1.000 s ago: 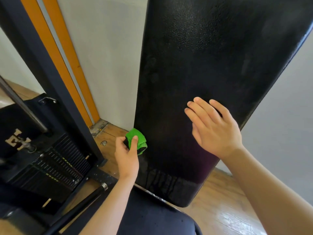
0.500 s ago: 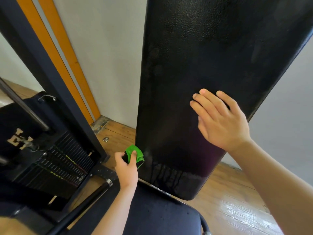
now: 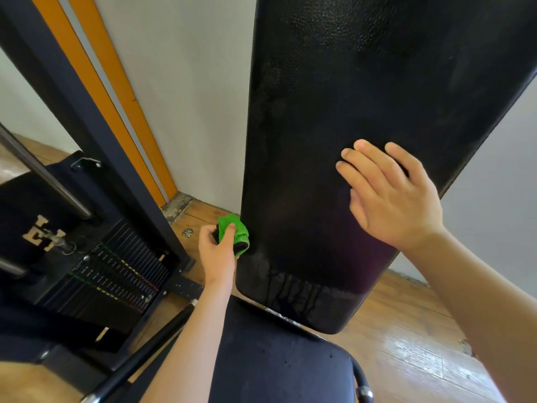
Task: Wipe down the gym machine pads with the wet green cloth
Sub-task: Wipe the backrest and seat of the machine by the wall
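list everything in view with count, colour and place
back pad: 1, black, upright, centre right, wet streaks low down
seat pad: 1, black, bottom centre, below the back pad
green cloth: 1, green, at the back pad's lower left edge
weight stack: 1, black, lower left
frame post: 1, black, slanting across the left
wall stripes: 2, orange, left of the back pad
floor: 1, brown wood, under the machine
left hand: 1, grips the green cloth
right hand: 1, flat on the back pad

Left hand [image 3: 218,250] curled, gripping; right hand [image 3: 390,200] flat, fingers [image 3: 363,173] straight.
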The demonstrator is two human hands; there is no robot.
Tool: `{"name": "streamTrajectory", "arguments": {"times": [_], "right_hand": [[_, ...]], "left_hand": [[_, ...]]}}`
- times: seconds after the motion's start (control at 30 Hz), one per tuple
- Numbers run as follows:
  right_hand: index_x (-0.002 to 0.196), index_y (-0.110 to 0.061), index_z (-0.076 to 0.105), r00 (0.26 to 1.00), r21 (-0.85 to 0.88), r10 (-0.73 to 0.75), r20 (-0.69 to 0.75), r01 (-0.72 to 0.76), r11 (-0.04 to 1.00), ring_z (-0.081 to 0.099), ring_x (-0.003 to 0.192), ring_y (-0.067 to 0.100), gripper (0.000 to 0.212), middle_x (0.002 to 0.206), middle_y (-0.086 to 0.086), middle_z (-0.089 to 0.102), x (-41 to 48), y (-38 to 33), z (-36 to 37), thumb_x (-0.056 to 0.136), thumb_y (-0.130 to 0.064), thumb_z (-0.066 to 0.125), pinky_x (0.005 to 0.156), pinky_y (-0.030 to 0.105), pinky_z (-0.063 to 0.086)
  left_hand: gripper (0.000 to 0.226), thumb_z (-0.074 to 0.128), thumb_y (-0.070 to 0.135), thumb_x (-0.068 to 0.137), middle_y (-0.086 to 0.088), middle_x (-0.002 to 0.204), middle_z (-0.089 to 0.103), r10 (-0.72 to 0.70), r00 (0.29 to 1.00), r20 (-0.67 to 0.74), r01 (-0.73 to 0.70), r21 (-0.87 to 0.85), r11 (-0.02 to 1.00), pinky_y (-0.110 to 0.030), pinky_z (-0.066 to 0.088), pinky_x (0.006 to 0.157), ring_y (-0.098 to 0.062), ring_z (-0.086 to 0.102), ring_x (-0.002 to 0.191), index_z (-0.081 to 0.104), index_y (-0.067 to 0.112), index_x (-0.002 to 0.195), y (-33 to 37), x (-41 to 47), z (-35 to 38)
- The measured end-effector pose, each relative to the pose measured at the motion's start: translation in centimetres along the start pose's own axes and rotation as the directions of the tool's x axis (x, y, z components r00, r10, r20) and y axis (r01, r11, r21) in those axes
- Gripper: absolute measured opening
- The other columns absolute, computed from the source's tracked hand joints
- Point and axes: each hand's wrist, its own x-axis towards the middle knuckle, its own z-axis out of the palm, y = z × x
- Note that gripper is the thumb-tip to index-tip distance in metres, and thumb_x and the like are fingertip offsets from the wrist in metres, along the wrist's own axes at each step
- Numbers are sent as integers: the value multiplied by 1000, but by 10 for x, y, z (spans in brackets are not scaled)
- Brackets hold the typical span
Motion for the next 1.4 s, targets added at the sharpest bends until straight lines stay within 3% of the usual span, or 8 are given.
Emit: {"name": "streamTrajectory", "arguments": {"times": [0.23,0.4,0.53,0.63,0.8,1.03,1.27,1.4], "right_hand": [[133,-10,53,1000,6,0,2,0,1000,40,134,22,39,137,6,58,0,0,-1,96,-19,43,117,37,18],[134,-10,52,1000,4,0,-6,0,1000,40,134,22,41,137,7,58,-1,0,1,96,-19,43,117,37,18],[136,-9,51,1000,6,0,8,0,1000,39,135,23,42,138,8,57,-1,1,0,96,-19,42,117,38,17],[136,-9,50,1000,0,0,13,0,1000,38,135,23,43,138,8,56,-1,0,0,96,-19,43,117,38,17],[135,-8,51,1000,8,7,12,-7,1000,39,134,23,42,138,8,56,0,0,-1,95,-18,43,117,38,17],[136,-9,50,1000,-8,4,20,-4,1000,38,135,23,43,140,7,55,-1,0,-1,95,-19,44,117,38,18],[137,-10,50,999,-12,4,33,-4,1000,37,136,23,44,141,7,54,-1,-1,0,94,-20,44,116,39,20],[136,-10,51,1000,-3,6,24,-6,1000,37,136,23,43,141,6,54,-1,0,0,94,-20,45,116,39,20]], "left_hand": [[18,65,18,90,-13,93,60,-277,961,-3,267,284,921,-29,49,56,-33,64,89,49,9,89,-67,-10,-37],[19,64,19,91,-4,86,58,-117,993,-1,116,87,989,-17,46,57,-17,61,81,49,7,95,-11,2,-27],[27,74,27,81,-9,90,67,-40,985,167,38,17,999,-37,54,74,-22,67,84,55,10,90,30,4,-3],[37,79,30,76,-11,93,71,-24,985,170,17,43,999,-46,55,84,-26,69,90,59,5,94,28,0,4],[27,78,26,77,0,74,63,12,996,91,-24,139,990,-37,51,75,-16,62,74,53,15,75,3,-14,1],[34,77,21,79,1,67,49,-85,995,51,70,256,964,-26,37,58,-17,47,64,45,12,71,-30,-34,-9],[29,76,23,79,-5,76,57,-35,994,106,20,138,990,-34,50,70,-20,57,75,50,12,76,-6,-33,0],[29,78,24,77,1,76,60,46,996,82,-59,160,985,-20,47,64,-12,58,71,53,9,82,7,-41,17]]}}
